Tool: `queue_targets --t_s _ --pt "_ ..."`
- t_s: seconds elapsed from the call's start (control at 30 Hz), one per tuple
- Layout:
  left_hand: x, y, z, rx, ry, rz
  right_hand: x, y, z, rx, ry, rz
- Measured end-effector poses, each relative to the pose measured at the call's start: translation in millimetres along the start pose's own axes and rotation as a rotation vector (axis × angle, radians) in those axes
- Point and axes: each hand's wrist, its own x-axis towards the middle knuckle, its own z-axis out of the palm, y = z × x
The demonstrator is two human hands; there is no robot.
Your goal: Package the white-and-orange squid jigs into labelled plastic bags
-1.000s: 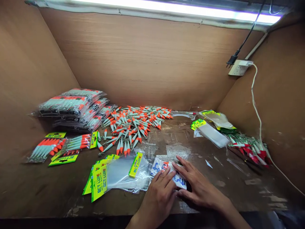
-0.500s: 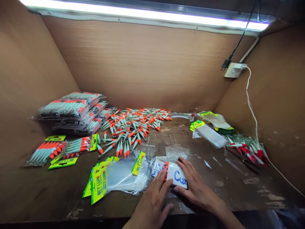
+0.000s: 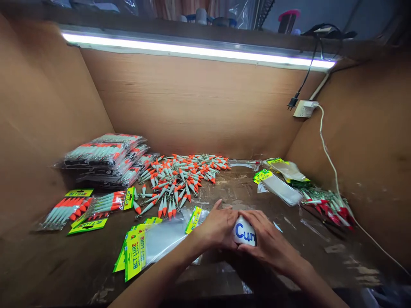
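Note:
Between my two hands is a white block-like thing with blue handwritten letters (image 3: 244,232); what kind it is I cannot make out. My left hand (image 3: 220,226) closes on its left end, the thumb side raised, fingers covering that part. My right hand (image 3: 265,239) grips its right side, fingers over the top and thumb along the lower edge. Beside my left forearm lie clear plastic bags (image 3: 160,239) with yellow "BCT LURE" headers (image 3: 135,259). One small yellow header card (image 3: 194,220) rests on top of the bags.
Behind lies a heap of orange-and-white fishing lures (image 3: 176,184). Stacked packs of lures (image 3: 96,156) and several carded lure packs (image 3: 67,207) stand left. To the right are more header bags (image 3: 284,188), red-and-white lures (image 3: 334,209) and a white cable (image 3: 330,158).
My hands have shifted from lying flat on the white thing to gripping it from both sides. The thing appears tilted up. The camera view has tipped upward, showing the shelf above the lamp.

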Motion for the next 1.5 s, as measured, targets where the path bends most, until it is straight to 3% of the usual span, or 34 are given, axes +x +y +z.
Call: queue_targets --t_s 0.13,0.2,0.27,0.33,0.5,0.63,0.7,0.83,1.0,1.17,1.3,1.5 --pt "7 2 -34.2 -0.145 0.146 0.034 16 -19 -38 -0.030 0.229 -0.073" --pt "6 -5 -54.7 -0.264 0.253 -0.015 22 -24 -51 -0.033 0.377 -0.083" --pt "3 -16 -69.0 -0.394 0.373 -0.086 28 -23 -54 0.001 0.473 -0.064" --pt "-1 -26 -73.6 -0.455 0.430 -0.124 33 -18 -49 0.051 0.468 -0.022" --pt "-4 -28 -57.5 -0.247 0.340 -0.118 44 -12 -28 0.248 0.235 0.001" --pt "2 -18 -41.3 -0.095 0.438 -0.083 55 -25 -18 0.426 0.144 -0.059" --pt "5 -15 -32.6 -0.028 0.479 -0.113 62 -31 -11 0.454 0.191 -0.026" --pt "8 -10 -17.4 0.045 0.577 -0.256 74 -35 7 0.415 0.419 0.061" --pt "7 -1 -10.7 0.051 0.675 -0.326 79 -31 17 0.265 0.551 -0.003" --pt "7 -4 -6.0 0.071 0.680 -0.350 83 -32 12 0.133 0.411 -0.101" --pt "8 -3 -5.0 0.033 0.762 -0.365 86 -26 8 0.108 0.368 -0.122" --pt "7 -10 -2.2 -0.084 0.774 -0.263 91 -21 3 0.108 0.313 -0.106"
